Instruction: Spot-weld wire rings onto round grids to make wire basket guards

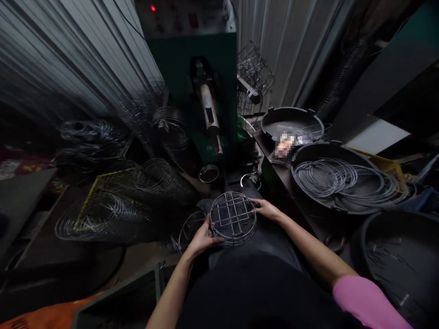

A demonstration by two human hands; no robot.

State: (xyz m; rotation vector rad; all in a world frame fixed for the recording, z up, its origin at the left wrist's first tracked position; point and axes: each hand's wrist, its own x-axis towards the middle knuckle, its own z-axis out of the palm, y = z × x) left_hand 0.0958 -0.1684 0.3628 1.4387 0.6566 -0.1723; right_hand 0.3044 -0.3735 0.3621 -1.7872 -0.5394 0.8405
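A round wire rack point(233, 218) with crossing bars and a double rim is held over my lap. My left hand point(202, 236) grips its left rim, with the thumb along the lower edge. On the opposite side, my right hand point(266, 209) has its fingers closed round the rim. Beyond the rack stands a green machine point(171, 68) with a metal electrode arm point(209, 109) pointing down toward me. A larger wire ring point(183, 230) shows just left of my left hand.
Stacked wire rings point(92, 217) lie at the left around a yellow frame. At the right, a black basin point(298, 183) holds coiled rings point(325, 176). Another basin point(363, 237) contains short wire pieces. A further basin point(291, 114) sits behind. A green box point(120, 297) stands at lower left.
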